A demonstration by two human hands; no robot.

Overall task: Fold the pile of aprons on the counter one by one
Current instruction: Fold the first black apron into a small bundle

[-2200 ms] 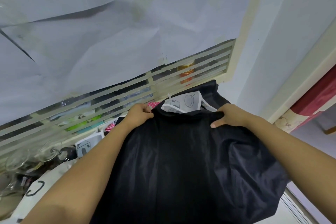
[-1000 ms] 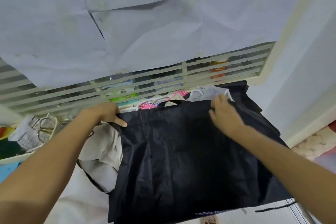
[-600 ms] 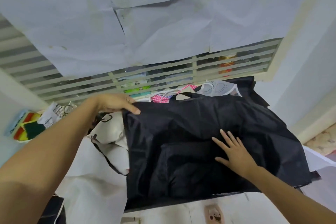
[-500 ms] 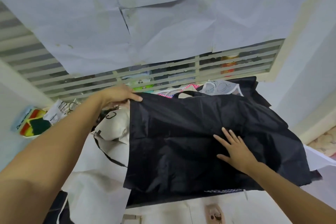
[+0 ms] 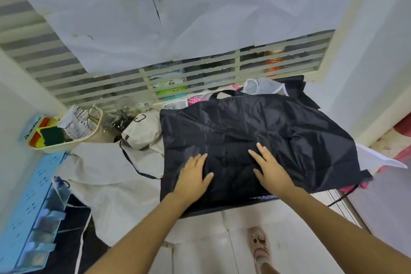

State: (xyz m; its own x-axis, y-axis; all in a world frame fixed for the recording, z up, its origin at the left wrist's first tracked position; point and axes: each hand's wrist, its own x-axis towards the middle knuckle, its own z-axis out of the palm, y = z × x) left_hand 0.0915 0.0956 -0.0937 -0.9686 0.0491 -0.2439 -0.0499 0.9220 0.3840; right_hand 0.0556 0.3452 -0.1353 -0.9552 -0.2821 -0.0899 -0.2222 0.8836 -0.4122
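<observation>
Black apron (image 5: 278,131) spread flat, left hand (image 5: 193,177), right hand (image 5: 270,169) pressing it

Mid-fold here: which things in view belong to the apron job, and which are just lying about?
Job: black apron, flat under left hand and right hand; cream apron beside it; white printed apron behind.
Lying about: basket with sponge, glasses, blue rack, slipper.

A hand can pass freely from the counter's (image 5: 320,196) near edge over the flat, shiny black apron (image 5: 278,131). Along the far edge, a heap of pink and white aprons (image 5: 260,87) and the cream slatted window grille (image 5: 191,80) bar the way. Clear drinking glasses (image 5: 124,104), a cream plastic basket (image 5: 64,143) and a bunched cream apron (image 5: 142,131) crowd the far left corner.
</observation>
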